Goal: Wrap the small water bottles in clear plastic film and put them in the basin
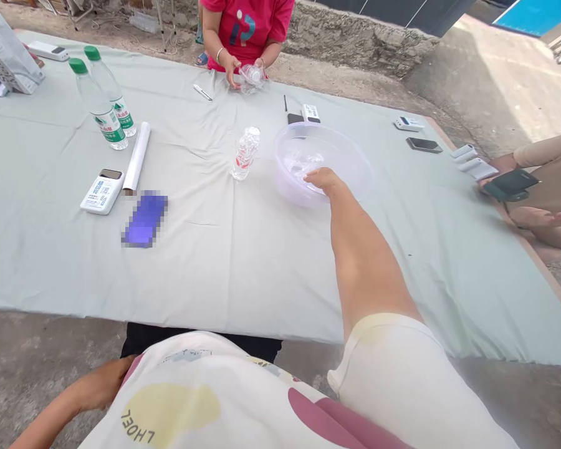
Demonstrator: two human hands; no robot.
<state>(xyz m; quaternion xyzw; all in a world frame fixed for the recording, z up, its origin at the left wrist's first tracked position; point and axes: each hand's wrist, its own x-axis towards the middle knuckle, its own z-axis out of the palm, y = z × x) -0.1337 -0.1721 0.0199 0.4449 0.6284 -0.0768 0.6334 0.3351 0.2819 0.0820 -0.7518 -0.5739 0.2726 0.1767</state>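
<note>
My right hand [325, 179] reaches over the near rim of a translucent purple basin [355, 181], beside crumpled clear plastic [303, 163] lying inside. A stretched digit points left; the other fingers are mostly hidden, and I cannot tell whether they touch the plastic. To the left of the basin, a crumpled clear plastic bottle [245, 154] with a red-and-white label stands on the cloth. My left hand [103, 381] is down at my side against my shirt, its fingers hidden.
Two green-capped water bottles [107, 121], a paper roll [138, 156], a white device [101, 192] and a blurred purple rectangle [144, 218] lie left. Opposite, a person in pink [247, 31] holds a clear bottle [253, 75]. Another person's hand [542, 218] is at the right edge.
</note>
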